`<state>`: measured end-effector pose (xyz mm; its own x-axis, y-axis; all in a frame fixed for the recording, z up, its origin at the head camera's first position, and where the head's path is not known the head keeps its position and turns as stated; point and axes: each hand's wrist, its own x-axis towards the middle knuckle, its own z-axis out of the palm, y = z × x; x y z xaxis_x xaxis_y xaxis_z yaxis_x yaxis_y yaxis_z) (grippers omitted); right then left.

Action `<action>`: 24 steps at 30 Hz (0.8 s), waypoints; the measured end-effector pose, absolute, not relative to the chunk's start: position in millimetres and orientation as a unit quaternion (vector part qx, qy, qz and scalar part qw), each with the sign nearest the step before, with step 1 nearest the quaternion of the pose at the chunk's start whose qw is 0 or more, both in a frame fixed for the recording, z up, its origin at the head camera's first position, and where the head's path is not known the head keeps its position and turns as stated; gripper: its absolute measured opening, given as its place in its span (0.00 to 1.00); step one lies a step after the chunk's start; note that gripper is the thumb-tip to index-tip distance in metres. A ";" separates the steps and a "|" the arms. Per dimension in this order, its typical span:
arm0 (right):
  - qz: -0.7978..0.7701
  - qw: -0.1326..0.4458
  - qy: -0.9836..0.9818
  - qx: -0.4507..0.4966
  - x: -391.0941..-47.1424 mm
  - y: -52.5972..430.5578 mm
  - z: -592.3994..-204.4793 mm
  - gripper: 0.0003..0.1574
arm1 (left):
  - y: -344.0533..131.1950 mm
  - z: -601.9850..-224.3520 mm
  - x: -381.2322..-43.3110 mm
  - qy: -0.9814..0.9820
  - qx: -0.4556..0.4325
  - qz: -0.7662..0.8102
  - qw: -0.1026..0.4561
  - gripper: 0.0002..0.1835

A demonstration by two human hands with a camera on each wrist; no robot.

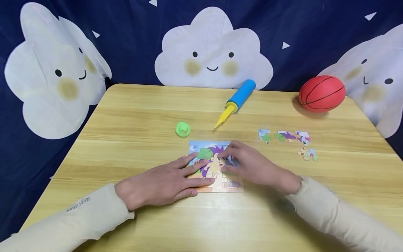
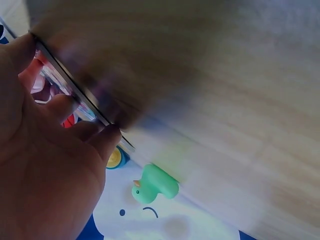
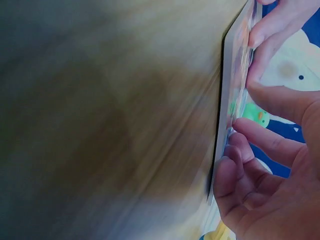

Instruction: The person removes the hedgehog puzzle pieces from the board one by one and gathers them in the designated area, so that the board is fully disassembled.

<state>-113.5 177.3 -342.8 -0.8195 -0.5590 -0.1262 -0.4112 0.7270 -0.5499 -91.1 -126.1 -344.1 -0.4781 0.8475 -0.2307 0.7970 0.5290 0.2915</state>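
A jigsaw puzzle (image 1: 217, 190) lies in its flat tray near the middle of the table, with a purple-haired cartoon figure mostly assembled on it. My left hand (image 1: 160, 183) rests on its left part, fingers spread and fairly straight across the picture. From the right, my right hand (image 1: 252, 164) reaches over the upper right part, thumb and index finger set on either side of a puzzle piece at the cartoon's face. In the right wrist view, the other fingers (image 3: 226, 182) are curled at the tray's edge. The hands hide parts of the picture.
Several loose puzzle pieces (image 1: 286, 136) lie to the right, with another joined group (image 1: 308, 154) just below. A green toy duck (image 1: 183, 129) stands beyond the puzzle. Farther back are a blue and yellow hand pump (image 1: 240, 96) and a red toy basketball (image 1: 322, 94).
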 end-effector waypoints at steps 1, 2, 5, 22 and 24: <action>-0.259 0.142 0.919 -0.263 -112.6 176.5 -342.4 0.26 | -126.2 -344.1 -90.9 0.857 0.478 0.072 0.176 0.27; -0.258 0.140 0.919 -0.262 -112.0 175.6 -342.3 0.26 | -126.4 -344.1 -90.8 0.858 0.476 0.074 0.178 0.27; -0.257 0.137 0.922 -0.256 -110.7 171.8 -342.0 0.26 | -127.4 -344.3 -89.8 0.861 0.468 0.078 0.184 0.27; -0.336 0.130 0.908 -0.215 -108.3 165.4 -348.8 0.16 | -127.5 -345.5 -89.4 0.860 0.468 0.090 0.180 0.27; -0.353 0.123 0.903 -0.213 -108.4 166.0 -349.6 0.11 | -127.4 -345.7 -89.3 0.860 0.469 0.091 0.180 0.27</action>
